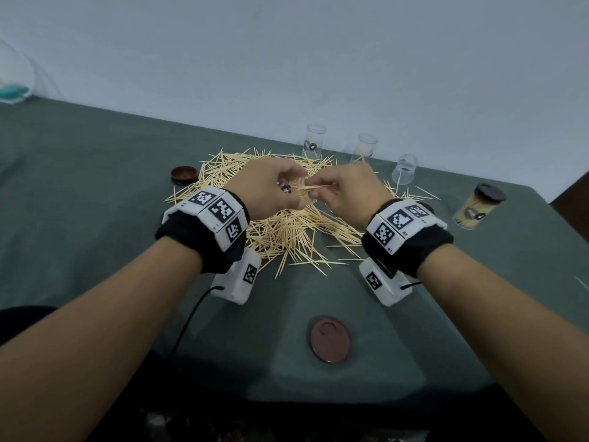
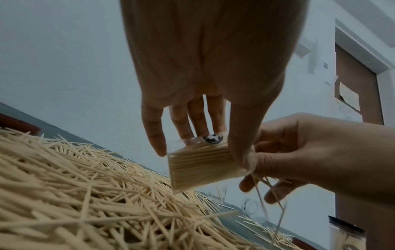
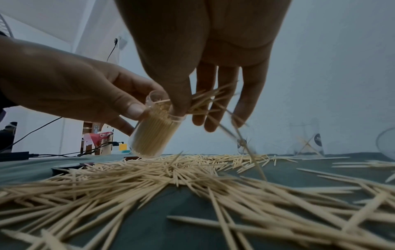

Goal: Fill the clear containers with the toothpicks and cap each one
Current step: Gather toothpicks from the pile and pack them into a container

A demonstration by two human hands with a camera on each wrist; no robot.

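Fingers [image 3: 181, 101] pinch thin wooden toothpicks [image 3: 205, 99] into perhaps-full clear cylinder [image 3: 153, 135].

In the head view, the hands [image 1: 306, 189] hide most of the held container [image 1: 298, 194].

The toothpick pile [image 1: 287, 224] lies mid-bench [image 1: 95, 186]; three uncapped containers [image 1: 314, 140] stand behind it (one capped [image 1: 479, 207] at right), a loose lid [image 1: 330, 339] before it.

Green tablecloth [image 1: 95, 186], brown door [image 2: 359, 94], black cables [image 3: 53, 152], perhaps a fan [image 1: 12, 74] far left.
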